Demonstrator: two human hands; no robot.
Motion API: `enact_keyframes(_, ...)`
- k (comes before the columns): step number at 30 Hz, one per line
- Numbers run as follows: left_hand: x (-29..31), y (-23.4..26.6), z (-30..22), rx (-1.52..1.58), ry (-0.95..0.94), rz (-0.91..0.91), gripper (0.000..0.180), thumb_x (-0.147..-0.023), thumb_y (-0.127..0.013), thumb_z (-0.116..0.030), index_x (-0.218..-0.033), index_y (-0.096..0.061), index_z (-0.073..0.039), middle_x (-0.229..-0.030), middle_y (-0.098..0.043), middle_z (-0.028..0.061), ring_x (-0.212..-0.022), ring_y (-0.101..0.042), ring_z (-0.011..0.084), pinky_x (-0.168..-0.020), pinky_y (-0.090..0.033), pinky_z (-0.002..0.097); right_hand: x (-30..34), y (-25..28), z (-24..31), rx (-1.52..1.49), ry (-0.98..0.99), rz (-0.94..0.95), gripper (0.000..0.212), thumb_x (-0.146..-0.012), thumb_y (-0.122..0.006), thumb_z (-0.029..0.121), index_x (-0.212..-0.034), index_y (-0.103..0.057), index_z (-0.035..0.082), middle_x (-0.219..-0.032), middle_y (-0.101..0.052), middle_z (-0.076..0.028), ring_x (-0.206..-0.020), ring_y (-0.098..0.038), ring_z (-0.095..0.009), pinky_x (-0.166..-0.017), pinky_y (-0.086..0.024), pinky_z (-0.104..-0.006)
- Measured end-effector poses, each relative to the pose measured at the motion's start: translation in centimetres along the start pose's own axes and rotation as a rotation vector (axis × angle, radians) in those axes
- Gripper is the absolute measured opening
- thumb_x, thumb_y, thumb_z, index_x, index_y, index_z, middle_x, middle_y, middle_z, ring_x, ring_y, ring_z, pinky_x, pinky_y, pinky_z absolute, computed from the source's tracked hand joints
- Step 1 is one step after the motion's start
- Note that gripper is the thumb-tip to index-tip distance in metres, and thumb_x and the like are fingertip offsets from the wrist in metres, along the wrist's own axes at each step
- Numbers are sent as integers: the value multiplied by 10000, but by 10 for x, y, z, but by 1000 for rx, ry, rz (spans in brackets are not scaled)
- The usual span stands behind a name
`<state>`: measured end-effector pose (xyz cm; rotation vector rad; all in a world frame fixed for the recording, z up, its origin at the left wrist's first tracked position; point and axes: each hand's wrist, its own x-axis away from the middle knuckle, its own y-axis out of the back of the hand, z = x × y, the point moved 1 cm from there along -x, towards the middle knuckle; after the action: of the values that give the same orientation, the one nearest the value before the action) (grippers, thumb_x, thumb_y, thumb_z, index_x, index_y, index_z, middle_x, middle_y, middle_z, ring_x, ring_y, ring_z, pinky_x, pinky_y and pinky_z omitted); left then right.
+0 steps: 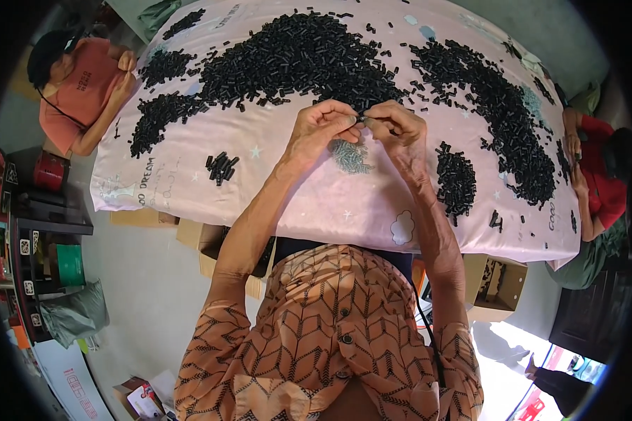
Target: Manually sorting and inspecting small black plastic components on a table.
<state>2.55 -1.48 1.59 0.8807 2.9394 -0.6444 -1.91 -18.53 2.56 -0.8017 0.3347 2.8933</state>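
Note:
My left hand (324,130) and my right hand (400,132) meet fingertip to fingertip over the near middle of the table, both pinched closed. Between them is a small black piece (360,117), mostly covered by the fingers. The left fingertips grip it; what the right fingertips pinch is too small to make out. Just under the hands lies a little heap of tiny pale, glassy-looking parts (351,157). Beyond the hands spreads a large pile of short black tube-like pieces (295,59).
A pink printed cloth (316,203) covers the table. Smaller black heaps lie at left (222,168) and right (456,184). Co-workers sit at the left edge (84,91) and right edge (600,175). Cardboard boxes (495,288) stand below the near edge.

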Motion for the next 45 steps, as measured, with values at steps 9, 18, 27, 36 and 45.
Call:
enact_keyframes(9, -1, 4, 2, 20, 1, -26, 116, -882, -596, -24, -981, -607, 35, -874, -680, 166, -737, -675, 186, -670, -571, 266, -2, -1, 6, 147, 116, -69, 165, -760, -591, -102, -870, -655, 2, -806, -635, -75, -655, -579, -91, -559, -469, -217)
enact_keyframes(18, -1, 1, 1, -29, 34, -48, 119, -876, -613, -40, -965, -608, 39, -872, -678, 163, -743, -673, 191, -693, -569, 279, -1, -6, 8, 314, 316, -48, 174, -714, -589, -115, -869, -616, -40, -802, -613, -123, -654, -587, -191, -545, -475, -269)
enact_keyframes(27, -2, 3, 5, -23, 54, -69, 103, -883, -603, -48, -963, -610, 17, -888, -683, 144, -776, -672, 172, -700, -563, 266, 1, -8, 8, 253, 244, -15, 177, -738, -582, -116, -894, -622, -45, -840, -611, -134, -688, -602, -208, -593, -492, -276)
enact_keyframes(36, -2, 4, 10, 234, 104, -75, 103, -885, -589, -38, -955, -611, 34, -872, -673, 155, -764, -680, 200, -710, -581, 290, 2, -7, -2, 221, 323, 4, 299, -706, -569, -125, -980, -634, -23, -936, -631, -137, -775, -612, -241, -602, -508, -277)
enact_keyframes(45, -6, 14, 11, 437, 62, -60, 140, -904, -552, -37, -1007, -601, 44, -884, -659, 126, -745, -655, 184, -703, -576, 289, -9, 7, 13, 604, 496, -102, 334, -685, -600, -94, -1009, -633, -21, -943, -655, -120, -793, -618, -257, -630, -532, -325)
